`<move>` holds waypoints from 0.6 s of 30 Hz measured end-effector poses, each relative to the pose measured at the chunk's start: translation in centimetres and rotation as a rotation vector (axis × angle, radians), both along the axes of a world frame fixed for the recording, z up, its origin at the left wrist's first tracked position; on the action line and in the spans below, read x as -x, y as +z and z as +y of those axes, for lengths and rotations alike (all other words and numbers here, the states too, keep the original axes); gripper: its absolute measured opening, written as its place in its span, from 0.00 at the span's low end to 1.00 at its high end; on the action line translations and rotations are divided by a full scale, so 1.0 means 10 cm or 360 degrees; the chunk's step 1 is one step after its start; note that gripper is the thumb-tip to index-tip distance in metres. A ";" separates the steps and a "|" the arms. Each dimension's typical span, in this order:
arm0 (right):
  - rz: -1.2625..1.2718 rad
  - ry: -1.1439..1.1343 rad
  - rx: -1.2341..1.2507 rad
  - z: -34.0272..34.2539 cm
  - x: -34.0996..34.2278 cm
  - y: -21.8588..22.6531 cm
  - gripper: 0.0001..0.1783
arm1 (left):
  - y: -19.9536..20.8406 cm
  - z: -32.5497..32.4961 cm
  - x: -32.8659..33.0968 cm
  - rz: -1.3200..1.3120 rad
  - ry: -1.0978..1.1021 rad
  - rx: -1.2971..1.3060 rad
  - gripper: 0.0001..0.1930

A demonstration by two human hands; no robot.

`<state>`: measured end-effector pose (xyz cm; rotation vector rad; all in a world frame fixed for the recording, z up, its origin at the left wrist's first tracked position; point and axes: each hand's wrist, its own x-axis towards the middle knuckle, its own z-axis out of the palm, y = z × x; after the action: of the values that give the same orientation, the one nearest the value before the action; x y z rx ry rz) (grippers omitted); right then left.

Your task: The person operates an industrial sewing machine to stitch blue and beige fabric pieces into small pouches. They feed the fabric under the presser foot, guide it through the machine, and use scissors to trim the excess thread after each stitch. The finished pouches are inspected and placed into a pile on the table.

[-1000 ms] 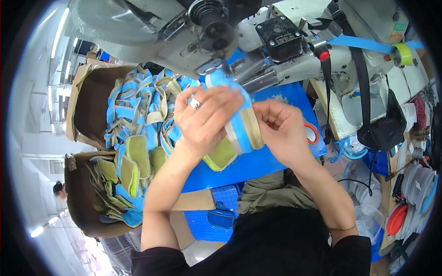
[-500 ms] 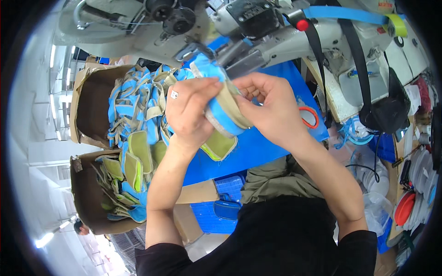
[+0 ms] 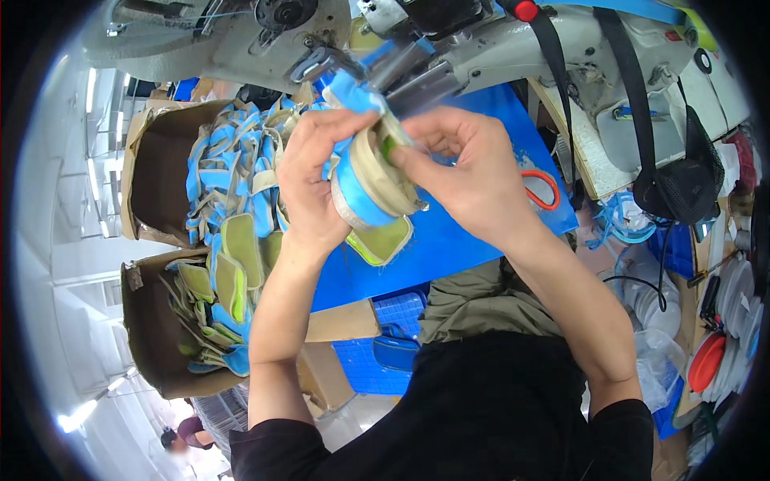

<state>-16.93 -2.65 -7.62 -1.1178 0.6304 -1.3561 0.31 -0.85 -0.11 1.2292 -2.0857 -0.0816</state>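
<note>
Turned band: since the earlier frame, I see the cloth band [image 3: 365, 196] swung round between the hands, so that more of its inside now faces my camera; the whole view has also tipped, with the machine sitting higher.
Band's place: held above the table, beige with a blue stripe, curled into a loop, a bit of green showing in its opening.
Left hand [image 3: 307, 176]: bent around the band's left side, fingers pinching its upper edge.
Right hand [image 3: 473, 172]: thumb and forefinger pinching the band's right rim, the other fingers curled; motion blurs the tips for me.
Sewing machine [image 3: 501, 68]: just beyond the hands; the band's blue upper end reaches close to its metal parts, and I cannot tell whether they touch.
Blue table [image 3: 449, 248]: beneath both hands.
Green pad [image 3: 387, 243]: lying on the table, partly behind the band from where I look.
Orange ring [image 3: 556, 192]: on the table, right of the right hand.
Cloth strips [image 3: 233, 176]: blue and beige, heaped left of the left hand, beside the upper cardboard box [image 3: 164, 188].
Lower cardboard box [image 3: 148, 329]: holding green and blue pads [image 3: 233, 280], some leaning out toward the table.
</note>
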 end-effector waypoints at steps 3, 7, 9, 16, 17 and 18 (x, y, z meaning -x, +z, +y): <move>0.0000 0.0038 -0.0036 -0.02 0.02 0.01 0.11 | 0.04 0.00 0.03 -0.0114 -0.0021 0.0011 0.20; -0.0043 0.0110 -0.0169 0.05 0.01 0.09 0.09 | 0.09 0.00 0.06 -0.0513 -0.0074 0.0359 0.22; 0.0022 0.0101 -0.0223 0.07 0.01 0.12 0.08 | 0.12 -0.02 0.04 -0.0602 -0.0104 0.0406 0.21; 0.0011 0.0125 -0.0201 -0.05 -0.04 0.13 0.10 | 0.16 -0.16 0.03 -0.0708 -0.0134 0.0591 0.20; 0.0008 0.0104 -0.0197 -0.07 -0.04 0.13 0.09 | 0.16 -0.18 0.04 -0.0709 -0.0148 0.0614 0.20; -0.0007 0.0089 -0.0204 -0.07 -0.05 0.13 0.09 | 0.16 -0.18 0.04 -0.0716 -0.0141 0.0635 0.19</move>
<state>-16.40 -3.36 -6.34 -1.0216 0.6685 -1.2524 -0.06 -2.62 1.52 0.9699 -2.3802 0.5941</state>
